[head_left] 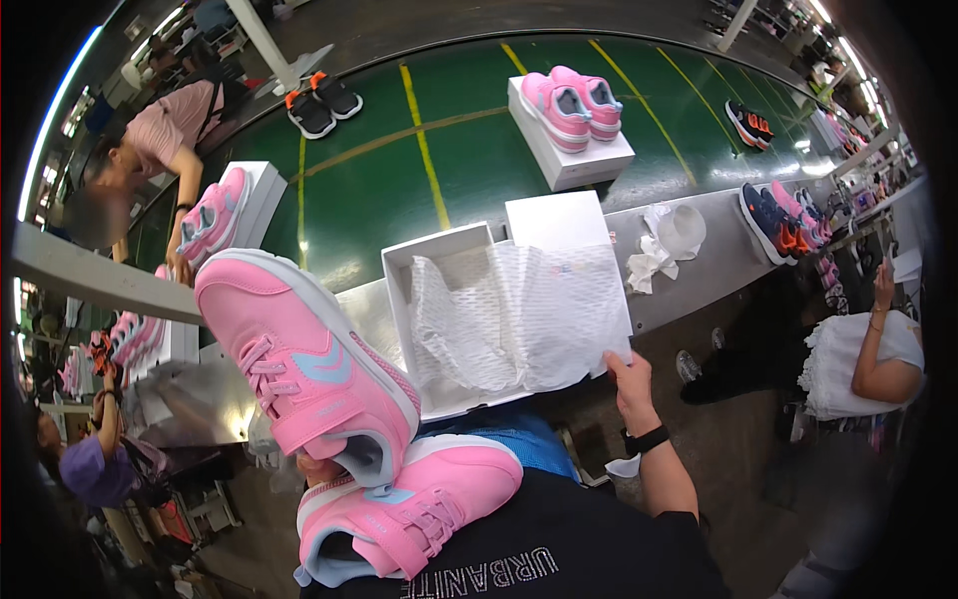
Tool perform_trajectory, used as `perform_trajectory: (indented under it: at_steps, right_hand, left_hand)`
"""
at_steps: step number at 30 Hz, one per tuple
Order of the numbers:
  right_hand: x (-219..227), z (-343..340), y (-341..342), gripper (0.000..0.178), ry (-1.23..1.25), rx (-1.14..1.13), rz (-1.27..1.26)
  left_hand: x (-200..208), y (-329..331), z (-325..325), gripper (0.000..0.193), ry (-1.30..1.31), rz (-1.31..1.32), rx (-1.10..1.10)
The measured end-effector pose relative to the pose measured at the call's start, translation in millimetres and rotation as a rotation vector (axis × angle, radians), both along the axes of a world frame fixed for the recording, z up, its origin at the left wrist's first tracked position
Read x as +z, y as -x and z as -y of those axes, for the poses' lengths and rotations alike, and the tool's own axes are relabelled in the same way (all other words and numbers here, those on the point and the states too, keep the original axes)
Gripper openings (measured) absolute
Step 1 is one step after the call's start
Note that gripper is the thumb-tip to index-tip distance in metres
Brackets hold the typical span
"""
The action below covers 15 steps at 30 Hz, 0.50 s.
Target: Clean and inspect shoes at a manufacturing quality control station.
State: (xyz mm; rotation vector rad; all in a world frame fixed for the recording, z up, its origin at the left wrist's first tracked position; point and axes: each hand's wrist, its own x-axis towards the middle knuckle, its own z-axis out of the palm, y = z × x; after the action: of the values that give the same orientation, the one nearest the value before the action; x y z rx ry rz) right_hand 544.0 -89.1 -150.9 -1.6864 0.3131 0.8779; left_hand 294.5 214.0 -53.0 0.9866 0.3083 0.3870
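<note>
Left grip clasping pink shoes; right grip pinching white paper; glittery lettering across black shirt

A tilted pink shoe overlaps its mate near an open, paper-lined box.

A single fisheye view looks down and forward from the wearer's head; the raised pink shoe looms near; the metal counter lies farther off.
</note>
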Motion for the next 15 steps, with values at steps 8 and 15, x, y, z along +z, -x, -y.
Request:
perform_trajectory:
  at_steps: [8, 15]
  right_hand:
    - [66, -170, 82, 0.021, -0.49, 0.901, 1.183]
    - [-48, -237, 84, 0.042, 0.128, 1.532, 0.854]
  left_hand:
    - [15, 61, -20, 0.049, -0.02, 0.001, 0.162]
    - [36, 148, -42, 0.054, -0.061, 0.014, 0.454]
